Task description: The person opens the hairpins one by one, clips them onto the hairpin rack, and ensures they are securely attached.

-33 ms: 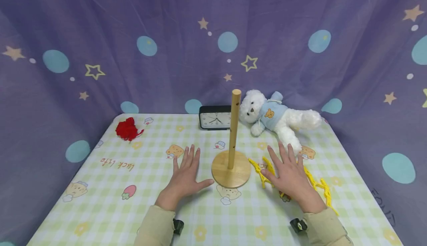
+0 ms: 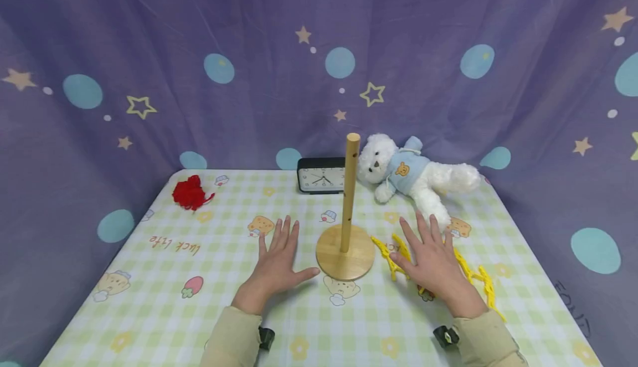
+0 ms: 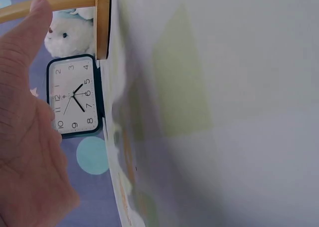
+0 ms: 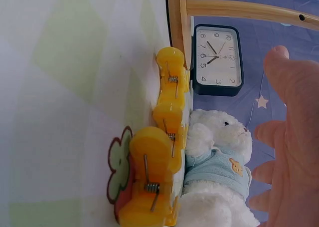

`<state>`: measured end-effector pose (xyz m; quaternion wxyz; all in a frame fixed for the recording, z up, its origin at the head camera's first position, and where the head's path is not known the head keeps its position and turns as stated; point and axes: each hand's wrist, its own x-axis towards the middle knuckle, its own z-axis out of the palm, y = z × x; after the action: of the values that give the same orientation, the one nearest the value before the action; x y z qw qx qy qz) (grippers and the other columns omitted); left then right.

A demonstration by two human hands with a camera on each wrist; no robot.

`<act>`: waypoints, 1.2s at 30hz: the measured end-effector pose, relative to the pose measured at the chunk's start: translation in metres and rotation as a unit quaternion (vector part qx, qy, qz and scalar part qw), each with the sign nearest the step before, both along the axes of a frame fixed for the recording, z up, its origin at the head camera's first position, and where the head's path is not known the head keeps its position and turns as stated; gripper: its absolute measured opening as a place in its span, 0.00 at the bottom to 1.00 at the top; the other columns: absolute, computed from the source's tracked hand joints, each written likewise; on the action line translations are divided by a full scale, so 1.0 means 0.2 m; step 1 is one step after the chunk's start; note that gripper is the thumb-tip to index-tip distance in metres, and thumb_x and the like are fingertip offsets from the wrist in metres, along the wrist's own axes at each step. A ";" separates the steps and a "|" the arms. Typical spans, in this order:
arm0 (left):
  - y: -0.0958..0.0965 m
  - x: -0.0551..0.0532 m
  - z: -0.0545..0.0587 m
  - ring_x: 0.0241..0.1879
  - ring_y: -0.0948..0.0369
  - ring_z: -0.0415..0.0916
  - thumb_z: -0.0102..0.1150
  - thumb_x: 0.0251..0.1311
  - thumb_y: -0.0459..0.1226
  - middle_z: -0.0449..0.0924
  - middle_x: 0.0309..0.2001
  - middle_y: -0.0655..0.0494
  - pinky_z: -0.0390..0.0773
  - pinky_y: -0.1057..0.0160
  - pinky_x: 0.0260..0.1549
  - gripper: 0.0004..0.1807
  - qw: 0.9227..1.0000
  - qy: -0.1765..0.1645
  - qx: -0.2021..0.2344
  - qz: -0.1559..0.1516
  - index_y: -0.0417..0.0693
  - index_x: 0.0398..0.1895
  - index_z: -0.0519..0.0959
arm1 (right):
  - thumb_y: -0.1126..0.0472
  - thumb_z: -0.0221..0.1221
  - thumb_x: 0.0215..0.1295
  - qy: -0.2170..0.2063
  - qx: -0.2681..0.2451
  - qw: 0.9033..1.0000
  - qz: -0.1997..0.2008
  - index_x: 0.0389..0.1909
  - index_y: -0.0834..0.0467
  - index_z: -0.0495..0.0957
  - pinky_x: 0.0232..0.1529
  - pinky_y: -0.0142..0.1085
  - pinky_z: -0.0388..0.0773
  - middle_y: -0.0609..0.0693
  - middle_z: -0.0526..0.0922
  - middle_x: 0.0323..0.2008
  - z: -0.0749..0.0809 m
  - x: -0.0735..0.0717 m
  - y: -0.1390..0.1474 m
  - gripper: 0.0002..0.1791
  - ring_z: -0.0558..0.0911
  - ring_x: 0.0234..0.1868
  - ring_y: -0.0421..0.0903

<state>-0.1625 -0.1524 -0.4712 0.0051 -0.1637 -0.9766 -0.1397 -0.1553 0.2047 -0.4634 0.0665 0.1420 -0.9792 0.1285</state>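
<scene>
A wooden stand with a round base [image 2: 344,267] and an upright pole [image 2: 350,190] with small holes stands between the two hands. My left hand [image 2: 276,264] is left of the base, fingers spread and holding nothing, its thumb pointing toward the base. To the right, my right hand [image 2: 432,262] is held with fingers spread over several yellow plastic clothespins [image 2: 485,287], hiding part of them. In the right wrist view the clothespins [image 4: 149,177] show their metal springs and lie in a row on the cloth, below the hand.
At the back stands a black-framed alarm clock [image 2: 321,177], partly behind the pole. A white teddy bear [image 2: 411,170] in a blue shirt lies at the back right. A bundle of red yarn [image 2: 190,192] sits at the back left. Checked cloth [image 2: 164,322] covers the table; a purple curtain [image 2: 279,118] hangs behind.
</scene>
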 end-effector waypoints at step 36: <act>0.23 -0.17 -0.04 0.76 0.51 0.35 0.67 0.40 0.69 0.38 0.78 0.46 0.35 0.36 0.68 0.70 0.986 -0.143 0.026 -0.075 0.43 0.78 0.41 | 0.20 0.53 0.51 -0.183 -0.004 0.970 -0.163 0.76 0.64 0.38 0.36 0.61 0.73 0.78 0.66 0.55 -0.04 0.35 0.54 0.68 0.72 0.49 0.74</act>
<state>-0.1960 -0.1065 -0.4797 -0.1413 -0.2147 -0.9481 -0.1871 -0.0856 0.3132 -0.4712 -0.0933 -0.0453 -0.9842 0.1435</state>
